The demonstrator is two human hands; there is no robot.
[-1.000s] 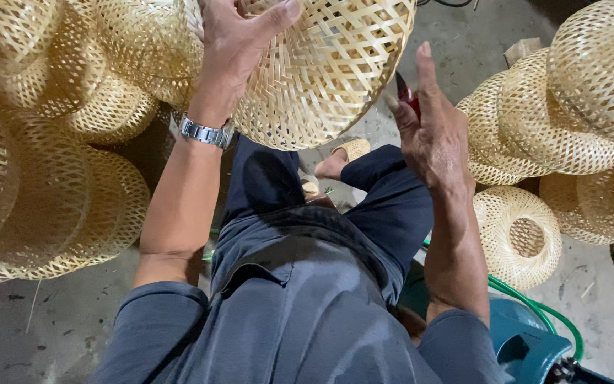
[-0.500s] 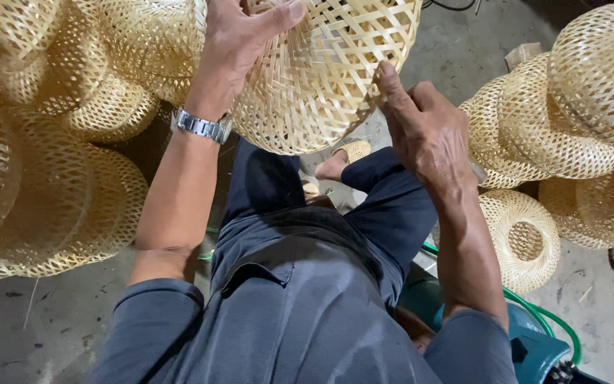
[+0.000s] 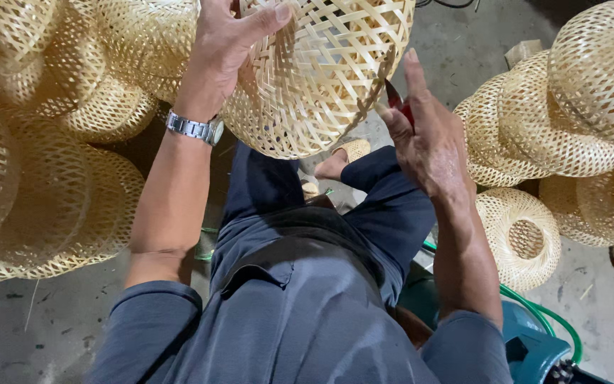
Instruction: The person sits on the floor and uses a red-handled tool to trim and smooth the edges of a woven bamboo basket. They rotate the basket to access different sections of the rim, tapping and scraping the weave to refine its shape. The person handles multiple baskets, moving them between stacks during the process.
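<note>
Trimming looks like the step now: the left hand grips the woven basket by its rim, the right hand is closed on a red cutter at the basket's edge, and a careful snip seems to be needed.

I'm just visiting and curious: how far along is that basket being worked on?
The woven basket already looks fully woven, like the piles of finished baskets around. In hand: the left hand steadies it while the right hand holds a red-handled cutter at its rim. Apparently only rim trimming remains.

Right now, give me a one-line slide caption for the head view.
Left hand grips a woven bamboo basket while right hand holds a red-handled tool at its rim.
</note>
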